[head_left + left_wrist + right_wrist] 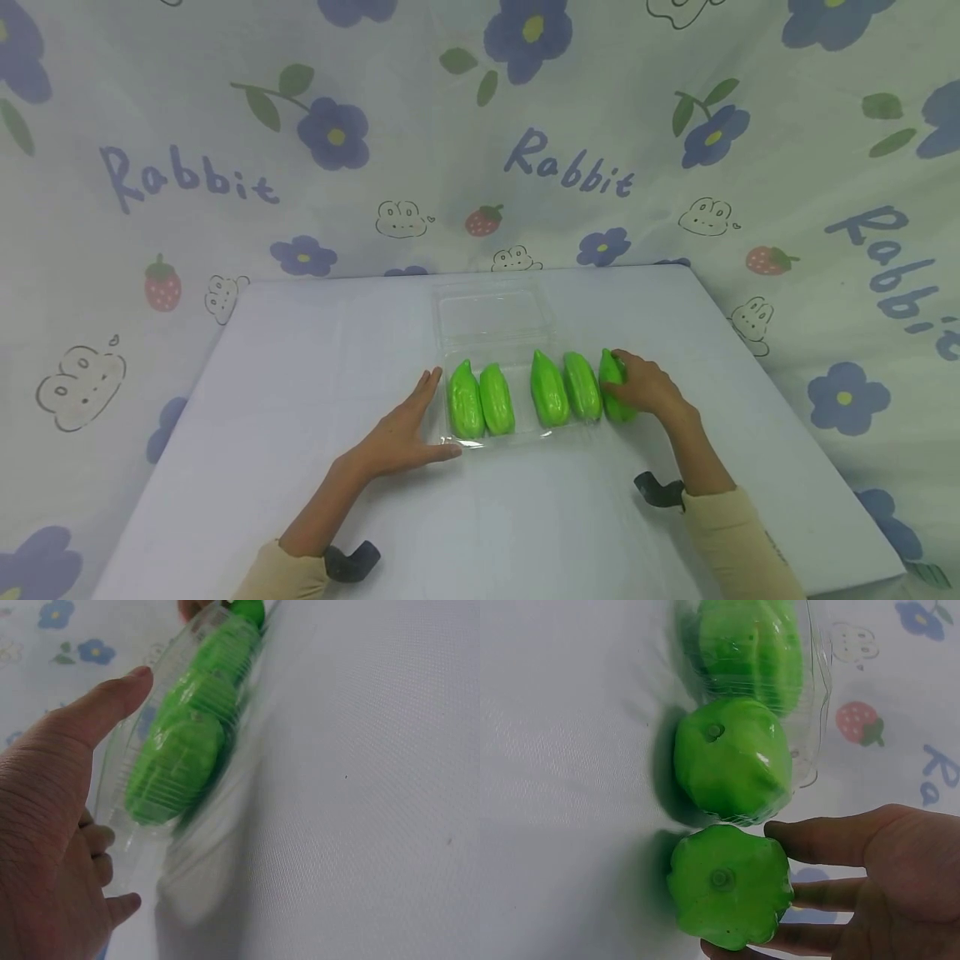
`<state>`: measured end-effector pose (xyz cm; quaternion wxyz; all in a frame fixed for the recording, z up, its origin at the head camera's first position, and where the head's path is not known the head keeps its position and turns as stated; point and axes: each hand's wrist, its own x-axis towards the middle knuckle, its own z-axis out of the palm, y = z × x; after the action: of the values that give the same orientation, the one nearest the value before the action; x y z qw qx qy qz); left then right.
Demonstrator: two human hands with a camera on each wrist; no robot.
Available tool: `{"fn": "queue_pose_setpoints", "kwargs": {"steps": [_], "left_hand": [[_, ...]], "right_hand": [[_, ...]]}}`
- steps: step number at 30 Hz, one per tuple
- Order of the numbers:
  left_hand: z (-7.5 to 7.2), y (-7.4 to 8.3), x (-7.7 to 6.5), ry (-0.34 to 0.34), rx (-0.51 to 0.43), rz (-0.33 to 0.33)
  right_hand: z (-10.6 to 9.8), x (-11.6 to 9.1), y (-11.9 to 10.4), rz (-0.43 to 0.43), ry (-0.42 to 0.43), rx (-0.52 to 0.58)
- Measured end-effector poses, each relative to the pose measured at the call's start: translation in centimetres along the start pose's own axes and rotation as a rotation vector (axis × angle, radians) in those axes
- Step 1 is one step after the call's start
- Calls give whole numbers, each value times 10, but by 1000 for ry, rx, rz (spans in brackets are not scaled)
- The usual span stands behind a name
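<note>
A clear plastic clamshell box (517, 437) lies unfolded on the table, its lid (491, 317) spread toward the back. Two glossy, ridged green gourds (467, 404) lie side by side in its left part, with another gourd (550, 392) to the right of a gap. A fourth gourd (582, 387) is at the box's right edge. Just beyond it, my right hand (648, 387) holds the rightmost gourd (727, 889) between thumb and fingers. At the left edge of the box, my left hand (397, 433) spreads its thumb and fingers along the wall.
The white table (322, 350) reaches back to a hanging cloth (420, 108) printed with flowers, strawberries and rabbits. Dark curved pieces (352, 562) stick out at both wrists beside the beige sleeves.
</note>
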<state>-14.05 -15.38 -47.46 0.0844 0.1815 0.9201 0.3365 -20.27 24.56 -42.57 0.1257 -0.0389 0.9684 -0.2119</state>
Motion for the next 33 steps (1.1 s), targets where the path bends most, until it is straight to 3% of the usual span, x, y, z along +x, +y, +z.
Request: {"fn": "queue_pose_setpoints", "kwargs": {"steps": [15, 19, 26, 33], "left_hand": [[0, 0, -1, 4, 3, 4], [-1, 1, -1, 3, 0, 2], [-1, 1, -2, 0, -2, 4], [-1, 1, -2, 0, 1, 2]], "right_hand": [[-13, -2, -3, 10, 18, -16], [-19, -5, -10, 9, 66, -24], [-19, -8, -40, -34, 184, -27], [-3, -10, -77, -101, 225, -24]]}}
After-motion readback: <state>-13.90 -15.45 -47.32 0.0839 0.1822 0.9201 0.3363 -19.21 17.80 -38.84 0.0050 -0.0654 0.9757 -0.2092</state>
